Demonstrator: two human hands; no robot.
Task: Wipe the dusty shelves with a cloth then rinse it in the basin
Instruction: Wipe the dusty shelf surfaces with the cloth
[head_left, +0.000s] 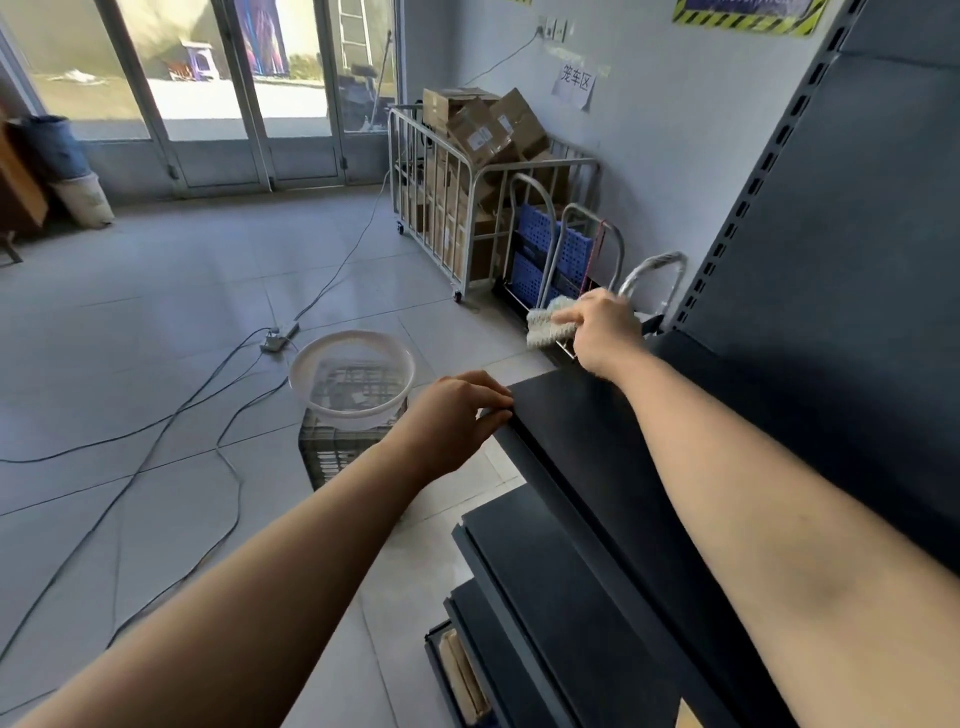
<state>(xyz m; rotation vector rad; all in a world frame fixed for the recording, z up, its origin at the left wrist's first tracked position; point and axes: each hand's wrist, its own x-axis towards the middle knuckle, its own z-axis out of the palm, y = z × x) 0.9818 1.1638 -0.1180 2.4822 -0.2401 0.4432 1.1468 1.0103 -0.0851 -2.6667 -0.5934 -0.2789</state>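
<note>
Head-worn wide view, downward, near shelf (582, 447)

The right hand (605, 330) is covering part of the cloth (545, 325). The shelves (597, 441) are running off the bottom edge, the wall sign (748, 15) off the top.
</note>
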